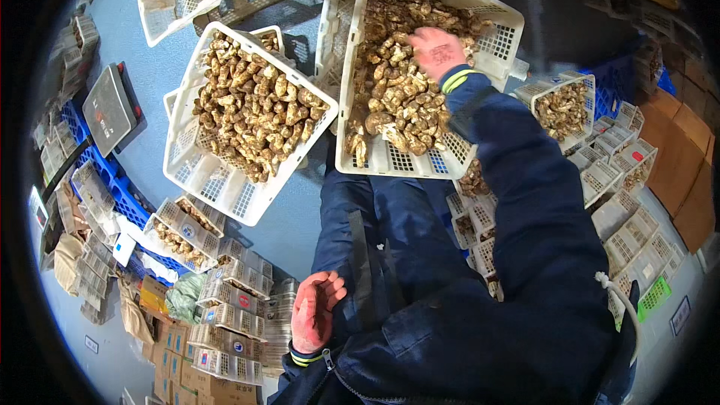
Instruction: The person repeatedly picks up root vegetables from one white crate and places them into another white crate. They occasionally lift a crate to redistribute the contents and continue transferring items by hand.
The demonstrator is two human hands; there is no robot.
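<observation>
My right hand [440, 53] reaches into a large white plastic crate [347, 118] and lies over a heap of brown-and-cream mushrooms [402, 98]. Its fingertips are blurred against the heap, so whether they grip a mushroom is not clear. My left hand [316, 309] is raised over my lap, palm up with loosely curled fingers, and nothing shows in it. Left of the large crate, a tilted white crate [247, 215] holds many mushrooms [256, 107] piled towards its far side.
Another white crate [143, 5] stands at the far left. A flat dark scale-like device [109, 109] lies on the blue floor. Crates of mushrooms [562, 107] stand at the right, near brown cardboard [675, 146]. Stacked crates [230, 315] and cardboard boxes [174, 365] fill the lower left.
</observation>
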